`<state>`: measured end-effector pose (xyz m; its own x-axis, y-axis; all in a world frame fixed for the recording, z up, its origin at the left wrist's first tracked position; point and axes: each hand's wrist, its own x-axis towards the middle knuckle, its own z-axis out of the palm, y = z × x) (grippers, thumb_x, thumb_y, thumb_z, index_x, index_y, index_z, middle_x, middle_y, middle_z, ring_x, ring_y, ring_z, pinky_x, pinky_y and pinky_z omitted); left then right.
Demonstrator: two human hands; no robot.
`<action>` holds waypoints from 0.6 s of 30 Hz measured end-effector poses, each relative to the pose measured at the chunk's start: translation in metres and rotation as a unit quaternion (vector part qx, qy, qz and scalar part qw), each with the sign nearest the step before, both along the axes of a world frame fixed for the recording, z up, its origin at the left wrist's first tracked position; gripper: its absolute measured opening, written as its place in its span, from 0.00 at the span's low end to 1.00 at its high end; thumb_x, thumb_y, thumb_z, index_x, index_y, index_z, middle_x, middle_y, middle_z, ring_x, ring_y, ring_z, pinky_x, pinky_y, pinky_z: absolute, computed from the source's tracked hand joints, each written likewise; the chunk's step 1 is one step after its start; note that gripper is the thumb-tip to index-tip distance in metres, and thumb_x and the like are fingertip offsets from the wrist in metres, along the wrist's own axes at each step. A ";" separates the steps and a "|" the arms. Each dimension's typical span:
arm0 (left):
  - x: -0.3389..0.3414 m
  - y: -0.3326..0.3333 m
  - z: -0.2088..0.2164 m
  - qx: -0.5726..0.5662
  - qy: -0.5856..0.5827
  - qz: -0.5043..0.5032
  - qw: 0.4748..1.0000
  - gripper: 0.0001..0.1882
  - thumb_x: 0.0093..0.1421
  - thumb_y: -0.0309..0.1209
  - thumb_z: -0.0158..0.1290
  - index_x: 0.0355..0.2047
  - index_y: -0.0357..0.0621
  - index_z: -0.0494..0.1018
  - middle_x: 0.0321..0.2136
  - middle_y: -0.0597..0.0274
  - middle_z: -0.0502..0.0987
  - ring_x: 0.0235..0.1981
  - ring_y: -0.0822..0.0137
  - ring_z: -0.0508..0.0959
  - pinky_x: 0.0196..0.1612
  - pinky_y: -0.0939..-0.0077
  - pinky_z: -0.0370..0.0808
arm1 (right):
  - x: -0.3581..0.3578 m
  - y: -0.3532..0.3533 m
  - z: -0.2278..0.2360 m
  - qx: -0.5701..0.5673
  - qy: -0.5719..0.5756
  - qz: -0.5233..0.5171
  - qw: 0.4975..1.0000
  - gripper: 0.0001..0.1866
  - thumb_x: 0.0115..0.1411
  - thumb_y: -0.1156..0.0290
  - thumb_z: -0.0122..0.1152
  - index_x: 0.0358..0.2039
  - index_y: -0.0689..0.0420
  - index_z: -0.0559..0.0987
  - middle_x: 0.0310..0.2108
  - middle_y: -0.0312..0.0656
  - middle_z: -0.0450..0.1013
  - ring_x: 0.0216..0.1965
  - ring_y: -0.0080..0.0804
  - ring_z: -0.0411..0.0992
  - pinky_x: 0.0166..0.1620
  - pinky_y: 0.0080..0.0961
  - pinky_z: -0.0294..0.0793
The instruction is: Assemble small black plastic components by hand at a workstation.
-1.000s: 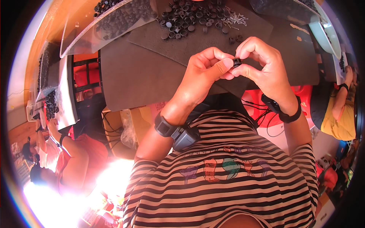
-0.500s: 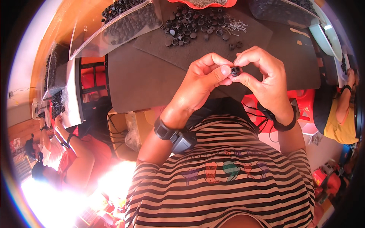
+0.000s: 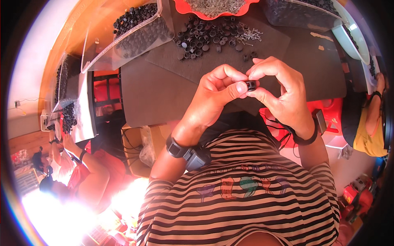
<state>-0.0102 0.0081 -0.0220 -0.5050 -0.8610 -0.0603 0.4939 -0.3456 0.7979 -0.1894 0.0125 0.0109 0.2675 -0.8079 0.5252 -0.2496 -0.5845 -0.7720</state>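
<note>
Between both hands, above the near part of the dark table, is a small round black plastic part with openings in its side. My left hand pinches it from the left with thumb and index finger. From the right, my right hand grips the same part between thumb and fingertips. Just beyond the hands lie a couple of loose black pieces. Farther back is a pile of black round caps and rings, with thin metal screws or pins at its right end.
A red scalloped bowl of small metal pieces stands at the back. Clear bins of black parts flank it, one at left and one at right. Co-workers' arms show at the far left and far right.
The view has shifted slightly, showing more of the red bowl. Both hands still hold the black part, which has turned a little so its side openings show more.
</note>
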 end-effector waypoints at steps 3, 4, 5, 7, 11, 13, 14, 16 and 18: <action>-0.004 -0.002 0.001 0.000 -0.019 0.003 1.000 0.07 0.58 0.26 0.57 0.36 0.39 0.72 0.34 0.61 0.78 0.34 0.76 0.75 0.41 0.80 0.73 | -0.002 -0.003 -0.007 -0.030 -0.021 -0.004 0.999 0.15 0.41 0.83 0.68 0.30 0.60 0.74 0.26 0.39 0.72 0.26 0.33 0.72 0.42 0.29 0.75; -0.004 -0.003 0.000 -0.005 -0.015 -0.005 1.000 0.08 0.58 0.26 0.57 0.37 0.40 0.71 0.36 0.58 0.78 0.38 0.71 0.76 0.44 0.77 0.74 | -0.002 -0.004 -0.010 -0.040 -0.038 -0.005 0.998 0.14 0.41 0.83 0.68 0.29 0.60 0.73 0.25 0.38 0.71 0.26 0.33 0.72 0.44 0.31 0.75; -0.004 -0.005 0.000 -0.009 -0.012 -0.014 1.000 0.09 0.58 0.26 0.56 0.39 0.41 0.70 0.39 0.55 0.77 0.42 0.67 0.77 0.46 0.74 0.74 | -0.003 -0.005 -0.011 -0.051 -0.055 -0.006 0.997 0.14 0.41 0.82 0.68 0.28 0.59 0.73 0.25 0.38 0.71 0.26 0.33 0.72 0.46 0.33 0.75; -0.002 -0.006 -0.001 -0.016 -0.012 -0.019 1.000 0.10 0.58 0.26 0.56 0.39 0.41 0.70 0.39 0.55 0.77 0.42 0.68 0.77 0.46 0.74 0.74 | -0.003 -0.004 -0.010 -0.055 -0.057 -0.010 0.997 0.15 0.42 0.81 0.69 0.30 0.59 0.73 0.25 0.38 0.72 0.26 0.34 0.73 0.46 0.34 0.75; -0.004 -0.004 0.005 -0.032 -0.008 0.005 0.999 0.09 0.58 0.27 0.57 0.37 0.41 0.70 0.38 0.55 0.78 0.39 0.68 0.77 0.45 0.73 0.74 | -0.005 -0.005 -0.009 -0.059 -0.044 -0.009 0.997 0.18 0.42 0.78 0.71 0.34 0.59 0.75 0.30 0.40 0.74 0.32 0.35 0.74 0.48 0.33 0.73; 0.007 -0.013 0.023 -0.093 -0.107 0.023 0.990 0.10 0.57 0.28 0.58 0.37 0.42 0.70 0.36 0.55 0.78 0.37 0.67 0.78 0.43 0.72 0.75 | -0.011 -0.005 -0.008 -0.038 -0.039 -0.021 0.998 0.19 0.42 0.76 0.71 0.36 0.60 0.75 0.33 0.41 0.74 0.35 0.35 0.74 0.48 0.31 0.72; 0.020 -0.025 0.032 -0.163 -0.163 0.071 0.970 0.09 0.56 0.28 0.58 0.36 0.42 0.70 0.35 0.55 0.78 0.35 0.66 0.78 0.42 0.73 0.75 | -0.016 -0.006 -0.009 -0.014 -0.032 -0.034 0.999 0.21 0.42 0.74 0.72 0.38 0.61 0.75 0.36 0.43 0.74 0.37 0.35 0.73 0.48 0.30 0.72; 0.047 -0.054 0.067 -0.244 -0.209 0.196 0.927 0.07 0.55 0.24 0.58 0.34 0.43 0.73 0.35 0.57 0.79 0.35 0.71 0.78 0.41 0.78 0.74 | -0.035 -0.009 -0.023 0.010 -0.032 -0.074 0.997 0.19 0.45 0.73 0.70 0.39 0.62 0.75 0.40 0.43 0.72 0.41 0.32 0.73 0.47 0.26 0.71; 0.090 -0.091 0.099 -0.325 -0.276 0.315 0.848 0.09 0.55 0.25 0.58 0.36 0.43 0.74 0.37 0.56 0.79 0.37 0.68 0.78 0.43 0.74 0.74 | -0.048 -0.011 -0.034 0.062 -0.031 -0.109 0.992 0.18 0.48 0.75 0.68 0.40 0.62 0.75 0.40 0.42 0.72 0.41 0.30 0.73 0.47 0.25 0.71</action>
<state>0.0800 -0.0832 0.0768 0.0191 -0.8913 0.4530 -0.0944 0.4494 0.8883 -0.2373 0.0017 -0.0228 0.0505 -0.9024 0.4279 -0.3095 -0.4215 -0.8524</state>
